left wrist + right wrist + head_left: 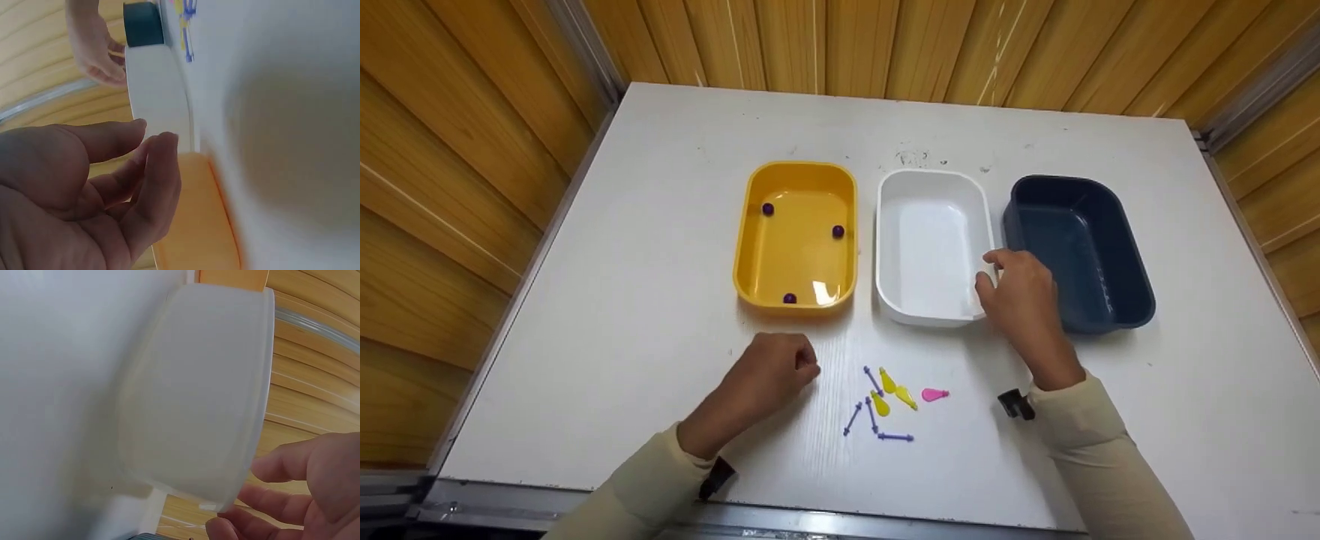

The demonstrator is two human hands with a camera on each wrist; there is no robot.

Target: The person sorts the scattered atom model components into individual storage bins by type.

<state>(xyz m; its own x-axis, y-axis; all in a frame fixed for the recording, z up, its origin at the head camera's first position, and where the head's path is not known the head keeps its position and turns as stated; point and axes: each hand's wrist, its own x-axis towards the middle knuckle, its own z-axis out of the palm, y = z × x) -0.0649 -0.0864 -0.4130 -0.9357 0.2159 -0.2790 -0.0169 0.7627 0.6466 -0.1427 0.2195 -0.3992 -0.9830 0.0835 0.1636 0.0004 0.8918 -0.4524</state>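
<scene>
My right hand (1024, 292) is at the near right corner of the white bin (885, 300), with thumb and forefinger apart and nothing visible between them. In the right wrist view its fingertips (270, 500) lie at the bin's rim; whether they press on it is hard to tell. My left hand (769, 375) hangs loosely curled in front of the yellow bin (795, 306), and the left wrist view shows its fingers (163, 163) holding nothing. Between the hands lie several purple rods (895, 436), three yellow drop-shaped pieces (907, 397) and a pink one (934, 394).
Three dark purple beads (838, 232) sit apart inside the yellow bin. A dark blue bin (1136, 292) stands to the right of the white one. All three bins stand in a row on the white table (622, 262), with wood-look panels (862, 45) behind.
</scene>
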